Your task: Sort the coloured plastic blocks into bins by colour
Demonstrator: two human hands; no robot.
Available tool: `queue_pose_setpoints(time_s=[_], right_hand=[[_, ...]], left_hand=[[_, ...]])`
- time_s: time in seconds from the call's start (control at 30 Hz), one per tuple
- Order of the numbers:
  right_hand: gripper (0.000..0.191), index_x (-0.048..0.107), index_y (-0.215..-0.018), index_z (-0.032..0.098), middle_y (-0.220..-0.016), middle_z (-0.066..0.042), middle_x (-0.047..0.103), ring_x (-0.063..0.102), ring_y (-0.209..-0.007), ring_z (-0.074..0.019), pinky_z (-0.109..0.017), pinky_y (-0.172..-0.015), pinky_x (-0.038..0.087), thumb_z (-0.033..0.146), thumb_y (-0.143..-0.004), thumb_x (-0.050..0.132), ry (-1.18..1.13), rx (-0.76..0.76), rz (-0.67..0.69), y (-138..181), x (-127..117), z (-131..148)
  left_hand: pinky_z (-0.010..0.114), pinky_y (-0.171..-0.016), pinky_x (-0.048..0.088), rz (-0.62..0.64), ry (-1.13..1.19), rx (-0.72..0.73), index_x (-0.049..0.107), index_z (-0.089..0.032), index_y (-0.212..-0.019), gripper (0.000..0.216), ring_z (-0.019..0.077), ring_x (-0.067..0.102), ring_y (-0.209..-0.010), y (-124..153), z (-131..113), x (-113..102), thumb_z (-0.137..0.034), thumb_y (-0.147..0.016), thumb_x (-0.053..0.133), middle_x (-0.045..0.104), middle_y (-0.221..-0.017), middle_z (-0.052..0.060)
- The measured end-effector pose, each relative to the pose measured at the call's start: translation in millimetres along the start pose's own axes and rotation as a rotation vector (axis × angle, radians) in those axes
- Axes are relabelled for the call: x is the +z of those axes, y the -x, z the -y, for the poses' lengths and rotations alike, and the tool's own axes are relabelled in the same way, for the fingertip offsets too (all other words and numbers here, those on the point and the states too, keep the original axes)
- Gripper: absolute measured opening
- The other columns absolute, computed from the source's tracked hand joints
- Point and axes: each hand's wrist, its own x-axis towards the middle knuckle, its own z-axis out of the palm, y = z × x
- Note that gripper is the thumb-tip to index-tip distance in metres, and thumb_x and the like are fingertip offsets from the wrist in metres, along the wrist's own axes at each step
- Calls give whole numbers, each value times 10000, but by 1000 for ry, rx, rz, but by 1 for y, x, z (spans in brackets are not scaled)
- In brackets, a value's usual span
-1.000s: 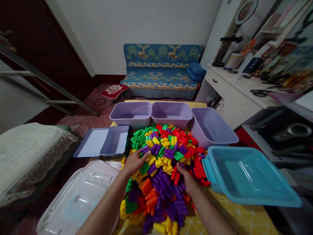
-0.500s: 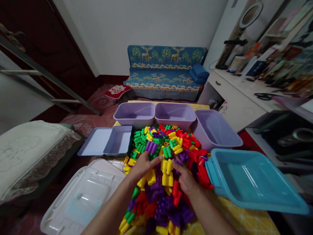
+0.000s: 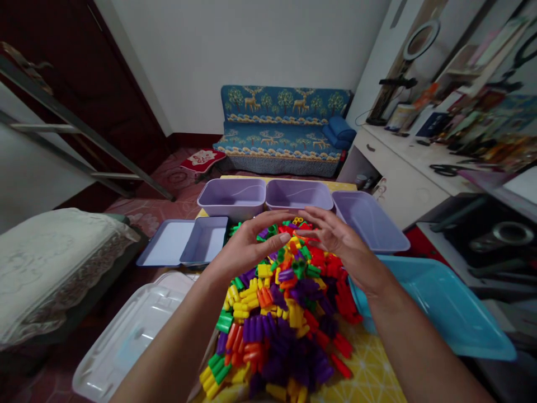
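Observation:
A heap of tube-shaped plastic building blocks (image 3: 260, 324) in yellow, purple, red, green and orange covers the middle of the table. Over its far part hover my left hand (image 3: 254, 240) and my right hand (image 3: 342, 243). Both have their fingers stretched and slightly curved, palms facing inward, with nothing held. The fingertips come close together near the front of the middle purple bin. My hands hide part of the heap's far side. Red blocks (image 3: 346, 296) gather along the right side, under my right forearm.
Three light purple bins (image 3: 230, 211), (image 3: 300, 204), (image 3: 373, 224) line the far edge. A blue tub (image 3: 444, 302) stands right; an open shallow box (image 3: 205, 240) and a clear lid (image 3: 121, 336) lie left. Yellow cloth (image 3: 361, 364) covers the table. Beyond stands a sofa (image 3: 277, 140).
Both hands have risen from the heap and moved farther away, fingers spreading. Blocks in the middle have shifted; more yellow, orange and purple ones now lie on the near side.

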Motion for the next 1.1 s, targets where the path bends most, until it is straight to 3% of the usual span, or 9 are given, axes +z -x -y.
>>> queue_pose_setpoints(time_s=[0.13, 0.23, 0.33, 0.5, 0.67, 0.83, 1.0, 1.1], right_hand=[[599, 630, -1192, 242, -1230, -86, 671, 613, -1158, -275, -472, -1025, 448, 691, -798, 583, 206, -36, -279, -27, -21, -41], [689, 610, -1230, 151, -1283, -176, 627, 565, -1217, -318, -482, -1068, 398, 682, -793, 569, 617, 60, -444, -47, -37, -91], [768, 548, -1308, 83, -1365, -242, 548, 500, -1295, -337, -440, -1093, 362, 668, -811, 548, 887, 217, -415, -60, -45, -130], [753, 609, -1216, 85, -1248, -259, 622, 568, -1212, -349, -456, -990, 417, 708, -883, 347, 1017, 474, -287, -75, -50, -148], [748, 701, -1051, 176, -1207, -168, 671, 596, -1166, -326, -439, -969, 414, 762, -869, 275, 963, 548, -131, -99, -64, -145], [658, 702, -1058, 188, -1176, -111, 701, 621, -1126, -282, -362, -952, 427, 733, -855, 396, 893, 512, -68, -107, -73, -153], [624, 682, -1105, 213, -1175, -106, 703, 617, -1138, -307, -402, -968, 430, 724, -836, 446, 877, 538, -34, -100, -64, -162], [701, 631, -1239, 220, -1330, -124, 619, 538, -1259, -344, -451, -1046, 381, 733, -767, 555, 864, 568, -12, -100, -58, -166]], left_hand=[[400, -922, 538, -109, -80, -104, 679, -233, -1219, 470, 310, 565, -1228, 4, 30, -6, -517, -853, 603, 587, -1388, 73], [444, -995, 470, -287, -461, -293, 634, -202, -1272, 503, 319, 571, -1220, 10, 71, -9, -455, -837, 618, 642, -1305, 120], [449, -964, 457, -325, -759, -526, 516, -127, -1375, 599, 343, 604, -1177, 15, 109, -7, -406, -852, 596, 656, -1250, 204], [399, -912, 469, -265, -802, -725, 434, -70, -1410, 628, 344, 621, -1169, 12, 136, -2, -449, -912, 484, 658, -1221, 247], [404, -911, 474, -234, -701, -688, 456, -182, -1407, 625, 328, 634, -1153, 7, 148, 0, -568, -917, 417, 653, -1266, 187], [390, -921, 474, -237, -593, -588, 508, -254, -1367, 584, 310, 647, -1124, 6, 155, 8, -572, -877, 505, 696, -1204, 121], [369, -885, 485, -322, -472, -537, 663, -232, -1095, 485, 279, 660, -1010, -1, 164, 6, -615, -859, 483, 730, -993, 64], [362, -888, 486, -348, -392, -524, 686, -200, -944, 433, 256, 658, -944, -1, 176, 2, -575, -848, 493, 718, -909, 39]])
